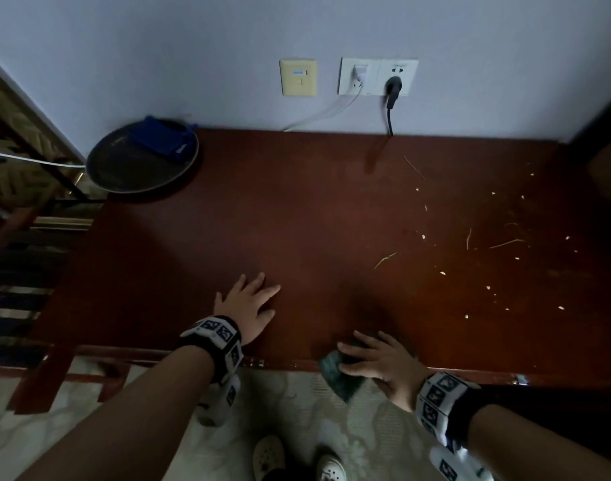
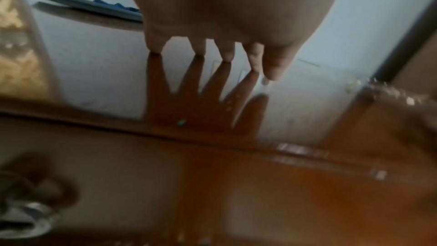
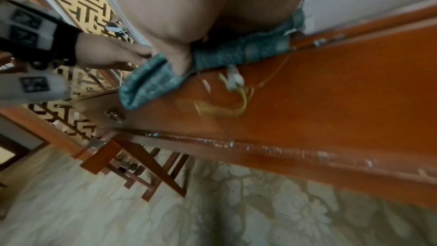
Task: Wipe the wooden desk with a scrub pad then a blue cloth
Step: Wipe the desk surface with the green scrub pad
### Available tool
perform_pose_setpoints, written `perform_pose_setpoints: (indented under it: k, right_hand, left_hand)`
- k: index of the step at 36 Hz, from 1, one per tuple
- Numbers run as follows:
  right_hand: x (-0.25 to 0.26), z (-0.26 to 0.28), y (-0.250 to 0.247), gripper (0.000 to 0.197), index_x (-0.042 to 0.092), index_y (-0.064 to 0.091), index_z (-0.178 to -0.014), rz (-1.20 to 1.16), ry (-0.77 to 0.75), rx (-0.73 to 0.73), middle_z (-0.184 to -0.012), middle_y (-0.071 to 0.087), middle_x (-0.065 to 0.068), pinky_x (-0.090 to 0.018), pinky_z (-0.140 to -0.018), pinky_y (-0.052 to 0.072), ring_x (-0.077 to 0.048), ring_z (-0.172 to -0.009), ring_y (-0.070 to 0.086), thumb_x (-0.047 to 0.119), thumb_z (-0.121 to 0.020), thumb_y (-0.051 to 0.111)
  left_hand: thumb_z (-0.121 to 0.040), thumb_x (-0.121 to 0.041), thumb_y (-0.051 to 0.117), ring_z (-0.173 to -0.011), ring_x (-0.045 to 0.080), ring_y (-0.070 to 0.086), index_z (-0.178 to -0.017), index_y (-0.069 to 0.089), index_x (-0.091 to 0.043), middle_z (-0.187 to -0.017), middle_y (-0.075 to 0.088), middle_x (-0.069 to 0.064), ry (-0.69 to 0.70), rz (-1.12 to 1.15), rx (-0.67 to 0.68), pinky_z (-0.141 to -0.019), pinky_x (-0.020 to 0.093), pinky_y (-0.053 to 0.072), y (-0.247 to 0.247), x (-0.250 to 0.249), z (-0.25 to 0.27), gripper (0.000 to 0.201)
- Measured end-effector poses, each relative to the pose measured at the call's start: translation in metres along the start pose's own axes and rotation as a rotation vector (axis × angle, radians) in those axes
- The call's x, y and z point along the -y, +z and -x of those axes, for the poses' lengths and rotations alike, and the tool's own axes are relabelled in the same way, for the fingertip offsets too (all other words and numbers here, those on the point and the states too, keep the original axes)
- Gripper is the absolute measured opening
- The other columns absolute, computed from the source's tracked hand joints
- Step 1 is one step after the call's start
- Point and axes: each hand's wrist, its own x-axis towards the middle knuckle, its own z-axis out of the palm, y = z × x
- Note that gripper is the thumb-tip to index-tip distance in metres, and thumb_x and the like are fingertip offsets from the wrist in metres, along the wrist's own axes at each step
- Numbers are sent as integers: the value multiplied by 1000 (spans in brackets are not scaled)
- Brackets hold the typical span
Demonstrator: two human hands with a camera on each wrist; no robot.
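The reddish wooden desk [image 1: 297,220] fills the head view. My left hand [image 1: 248,303] lies flat on it near the front edge, fingers [image 2: 227,53] spread and touching the glossy top. My right hand [image 1: 373,362] grips a green scrub pad [image 1: 339,376] at the front edge, part of the pad hanging over it. In the right wrist view the thumb presses into the scrub pad [image 3: 153,81], which bends around it. The blue cloth [image 1: 161,138] lies folded in a dark round tray [image 1: 123,171] at the desk's back left corner.
Straw bits and pale crumbs [image 1: 488,244] are scattered over the right half of the desk, some right beside the pad [image 3: 234,83]. A black plug cable [image 1: 389,112] and white cables [image 1: 325,114] come down the wall to the back edge. A wooden chair [image 3: 141,171] stands left.
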Motion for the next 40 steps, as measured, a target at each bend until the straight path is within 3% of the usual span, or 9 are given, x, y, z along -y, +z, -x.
perform_pose_setpoints:
  k: [4, 6, 8, 10, 13, 20, 31, 36, 40]
  right_hand:
    - [3, 6, -1, 41, 30, 62, -120, -347, 43, -147, -140, 34, 27, -16, -116, 8, 14, -135, 17, 3, -91, 54]
    - [9, 4, -13, 38, 14, 66, -113, -796, 195, -337, -131, 49, 18, -13, -107, 34, 12, -122, 43, -9, -83, 58]
    - [13, -1, -29, 43, 1, 63, -116, -1018, 315, -517, -131, 51, 8, -15, -103, 39, 6, -115, 53, -14, -76, 60]
    - [12, -13, -39, 52, 8, 60, -123, -744, 374, -651, -138, 42, 10, -10, -106, 29, 2, -125, 43, -16, -78, 51]
    - [3, -36, -41, 54, 26, 51, -133, -539, 575, -728, -149, 33, 14, -30, -113, 30, -9, -135, 34, -4, -90, 39]
    - [31, -93, -13, 66, 31, 2, -150, -130, 897, -379, -158, -11, 2, -45, -116, 3, -29, -145, -7, 47, -95, 35]
    - [91, -125, 5, 63, 44, 15, -146, 62, 174, -121, -157, -5, 15, -40, -116, -1, -19, -146, -7, 19, -95, 42]
    - [64, -104, 2, 37, 23, 61, -125, -34, -174, -68, -143, 45, 1, -51, -103, 38, -28, -132, 43, 25, -90, 48]
    - [48, -70, -15, 41, 7, 70, -108, -120, -193, -224, -123, 62, -13, -23, -97, 37, -13, -109, 51, 0, -68, 73]
  left_hand:
    - [-102, -43, 32, -148, 16, -6, -147, 21, -47, -160, 0, -17, 4, 46, 45, -115, 61, 9, -10, 2, 1, 47]
    - [-102, -41, 33, -148, 15, -4, -149, 17, -45, -160, 0, -17, -29, 28, 35, -115, 61, 10, -14, 7, 3, 50]
    - [-101, -41, 36, -148, 16, -5, -150, 13, -46, -160, -2, -17, -96, 8, 4, -114, 62, 12, -16, 16, 5, 54]
    - [-100, -41, 38, -148, 19, -6, -150, 11, -45, -160, -5, -16, -161, 22, -7, -113, 65, 13, -16, 24, 6, 57]
    - [-99, -42, 41, -148, 21, -7, -149, 13, -47, -160, -7, -15, -223, 70, -13, -110, 68, 14, -15, 33, 9, 58]
    - [-100, -38, 37, -148, 19, -6, -148, 13, -49, -160, -5, -17, -209, 107, -56, -112, 66, 13, -6, 45, 13, 54]
    - [-103, -38, 26, -148, 21, -3, -148, 19, -45, -161, 0, -16, -205, 152, -39, -112, 65, 16, -10, 40, 10, 45]
    - [-103, -41, 26, -148, 20, -3, -148, 20, -44, -161, 0, -15, -200, 137, -46, -112, 65, 15, -6, 34, 13, 46]
    - [-102, -42, 27, -148, 19, -4, -150, 17, -40, -161, -2, -15, -213, 115, -55, -112, 66, 14, -3, 25, 14, 49]
